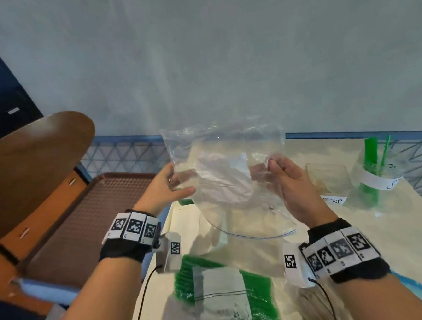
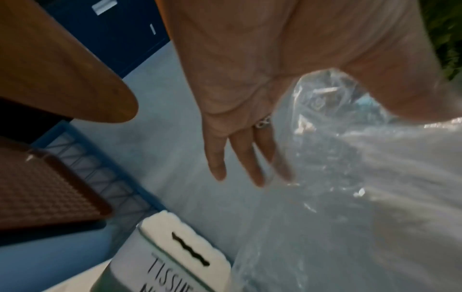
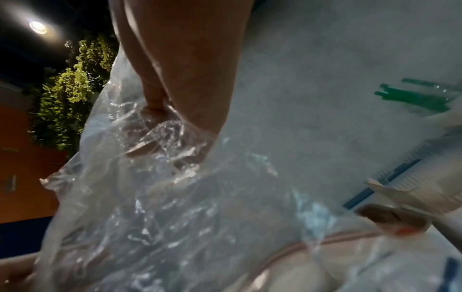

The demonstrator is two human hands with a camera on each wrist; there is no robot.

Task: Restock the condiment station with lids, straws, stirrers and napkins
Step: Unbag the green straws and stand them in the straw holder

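Note:
A clear plastic zip bag (image 1: 225, 163) hangs upside down above the table, its zip edge at the bottom. A white crumpled sheet shows through it. My left hand (image 1: 179, 183) holds the bag's left side, thumb in front and fingers behind. My right hand (image 1: 272, 165) pinches the right side with curled fingers. In the left wrist view my left hand (image 2: 287, 110) has long straight fingers and the bag (image 2: 375, 177) lies under the thumb. Bunched bag film (image 3: 175, 197) wraps my right hand (image 3: 160, 118) in the right wrist view.
Under the left hand stands a white holder marked TISSUE (image 2: 185, 254). A pack of green straws (image 1: 226, 291) lies at the table's near edge. At the right are a clear stirrer box (image 1: 328, 179) and a labelled cup of green straws (image 1: 373, 171). A brown tray (image 1: 96, 217) and a wooden chair back (image 1: 30, 160) stand left.

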